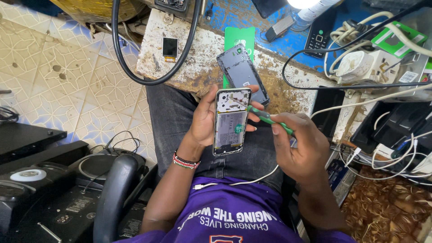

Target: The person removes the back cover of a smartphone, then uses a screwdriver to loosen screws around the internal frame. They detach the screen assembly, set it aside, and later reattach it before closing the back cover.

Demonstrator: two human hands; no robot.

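My left hand [203, 118] holds an opened phone [230, 121] over my lap, its back off and the battery and circuit board showing. My right hand [300, 147] grips a green-handled screwdriver [269, 118], whose tip rests on the upper part of the phone's board. The phone's dark back cover [243, 74] lies on the worn edge of the workbench [189, 58], just beyond the phone. A beaded bracelet is on my left wrist.
A small display module [170, 47] and a green card [239, 38] lie on the bench. A thick black cable [135, 67] loops over its left edge. White cables, chargers and boxes [382, 58] crowd the right. Speakers [40, 180] sit on the floor at left.
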